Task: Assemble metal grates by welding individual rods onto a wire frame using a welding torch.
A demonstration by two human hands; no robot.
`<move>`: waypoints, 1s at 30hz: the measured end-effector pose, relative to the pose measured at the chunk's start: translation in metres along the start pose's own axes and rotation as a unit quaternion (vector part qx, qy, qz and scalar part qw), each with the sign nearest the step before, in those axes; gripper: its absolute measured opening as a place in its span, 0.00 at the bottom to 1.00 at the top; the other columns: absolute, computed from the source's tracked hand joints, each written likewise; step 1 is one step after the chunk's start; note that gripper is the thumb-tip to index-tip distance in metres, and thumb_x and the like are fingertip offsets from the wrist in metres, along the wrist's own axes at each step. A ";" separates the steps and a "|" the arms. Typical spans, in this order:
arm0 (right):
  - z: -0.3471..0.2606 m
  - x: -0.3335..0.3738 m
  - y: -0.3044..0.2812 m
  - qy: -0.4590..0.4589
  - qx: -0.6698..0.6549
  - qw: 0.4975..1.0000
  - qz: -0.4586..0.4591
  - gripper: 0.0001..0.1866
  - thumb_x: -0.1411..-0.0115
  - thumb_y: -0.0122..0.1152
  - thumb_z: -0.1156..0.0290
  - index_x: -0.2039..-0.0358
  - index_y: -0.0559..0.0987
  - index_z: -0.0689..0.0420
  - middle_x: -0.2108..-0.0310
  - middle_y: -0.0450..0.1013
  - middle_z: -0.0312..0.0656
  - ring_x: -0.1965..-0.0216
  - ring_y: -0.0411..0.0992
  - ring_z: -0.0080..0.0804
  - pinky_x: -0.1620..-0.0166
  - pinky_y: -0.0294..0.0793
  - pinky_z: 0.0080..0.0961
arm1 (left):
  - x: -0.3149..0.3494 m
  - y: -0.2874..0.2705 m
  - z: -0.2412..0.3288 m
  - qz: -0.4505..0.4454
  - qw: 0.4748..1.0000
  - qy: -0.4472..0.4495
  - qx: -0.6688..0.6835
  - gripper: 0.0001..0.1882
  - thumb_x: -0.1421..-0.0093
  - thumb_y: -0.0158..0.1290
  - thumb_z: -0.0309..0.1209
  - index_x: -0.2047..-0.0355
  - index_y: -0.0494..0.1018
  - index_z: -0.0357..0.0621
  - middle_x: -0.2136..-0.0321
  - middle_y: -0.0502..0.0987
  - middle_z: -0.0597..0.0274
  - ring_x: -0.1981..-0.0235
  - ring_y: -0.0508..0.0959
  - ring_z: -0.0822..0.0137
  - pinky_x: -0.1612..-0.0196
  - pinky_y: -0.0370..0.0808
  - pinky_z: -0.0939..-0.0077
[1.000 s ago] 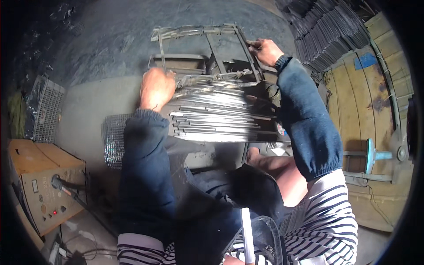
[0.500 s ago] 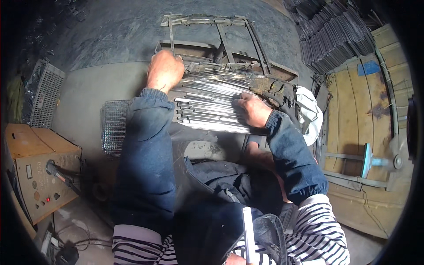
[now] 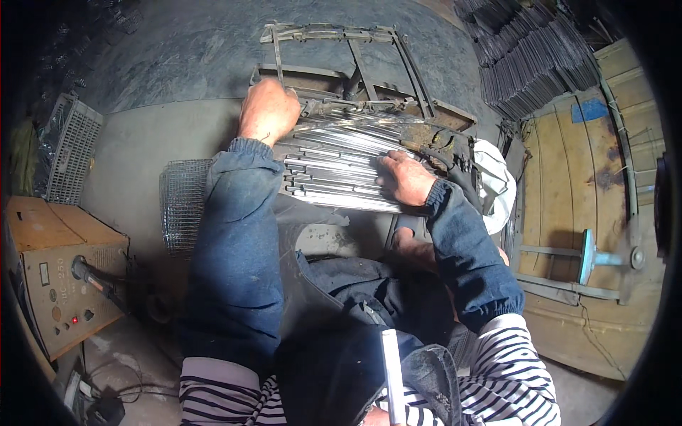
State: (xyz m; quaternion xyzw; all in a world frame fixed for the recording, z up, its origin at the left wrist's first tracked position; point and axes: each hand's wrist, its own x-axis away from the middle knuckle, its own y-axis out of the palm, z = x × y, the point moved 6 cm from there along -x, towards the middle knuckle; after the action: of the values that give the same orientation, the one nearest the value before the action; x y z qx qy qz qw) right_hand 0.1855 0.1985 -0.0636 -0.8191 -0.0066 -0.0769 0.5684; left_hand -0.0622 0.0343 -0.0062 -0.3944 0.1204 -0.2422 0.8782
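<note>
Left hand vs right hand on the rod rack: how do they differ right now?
The left hand sits at the far left corner of the shiny metal rods, by the rusty frame; the right hand lies nearer the body, toward the right end. The left hand looks curled, as if gripping; the right hand lies flat, fingers spread over the rods. Both are bare, with blue sleeves.

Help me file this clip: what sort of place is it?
Likely a small metalworking or welding shop: a tan boxy welding machine, shiny metal rods on a dark steel jig, and stacked dark metal strips.
</note>
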 end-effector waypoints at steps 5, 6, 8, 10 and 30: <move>-0.004 0.000 -0.002 -0.031 -0.003 0.999 -0.022 0.18 0.43 0.66 0.66 0.54 0.80 0.63 0.57 0.72 0.54 0.51 0.69 0.53 0.48 0.72 0.45 | 0.003 -0.004 0.004 0.000 1.000 0.004 -0.012 0.18 0.42 0.53 0.34 0.65 0.80 0.26 0.62 0.78 0.28 0.55 0.79 0.35 0.50 0.76 0.49; -0.005 0.000 -0.004 -0.043 -0.019 0.999 0.008 0.17 0.45 0.67 0.68 0.56 0.81 0.63 0.59 0.72 0.53 0.52 0.70 0.53 0.49 0.72 0.44 | 0.003 -0.004 0.003 0.000 1.000 0.003 -0.012 0.18 0.42 0.53 0.34 0.65 0.80 0.26 0.62 0.78 0.28 0.55 0.79 0.35 0.50 0.76 0.49; -0.006 0.001 -0.010 -0.062 -0.043 0.996 0.044 0.16 0.50 0.70 0.71 0.60 0.82 0.63 0.62 0.73 0.52 0.55 0.71 0.54 0.51 0.72 0.44 | 0.003 -0.004 0.002 0.002 1.000 0.007 -0.010 0.18 0.42 0.54 0.34 0.65 0.80 0.26 0.62 0.78 0.27 0.56 0.80 0.35 0.50 0.76 0.49; -0.005 0.003 -0.017 -0.076 -0.052 0.994 0.051 0.16 0.54 0.71 0.75 0.63 0.82 0.62 0.65 0.74 0.49 0.57 0.72 0.54 0.54 0.73 0.43 | 0.000 -0.002 0.001 -0.007 1.000 0.011 -0.009 0.18 0.42 0.54 0.34 0.65 0.80 0.26 0.62 0.78 0.27 0.55 0.80 0.35 0.50 0.76 0.49; -0.041 0.003 -0.052 -0.183 -0.020 0.976 0.121 0.19 0.50 0.62 0.81 0.55 0.80 0.62 0.64 0.74 0.49 0.59 0.71 0.52 0.55 0.75 0.41 | 0.001 0.003 -0.006 0.007 0.999 0.030 -0.016 0.18 0.42 0.54 0.34 0.66 0.79 0.26 0.65 0.78 0.28 0.58 0.80 0.34 0.52 0.76 0.48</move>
State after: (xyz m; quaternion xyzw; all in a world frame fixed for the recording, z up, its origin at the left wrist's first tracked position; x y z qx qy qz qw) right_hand 0.1784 0.1786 -0.0013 -0.8251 -0.0098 0.1432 0.5464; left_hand -0.0630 0.0317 -0.0120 -0.3996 0.1536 -0.2457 0.8697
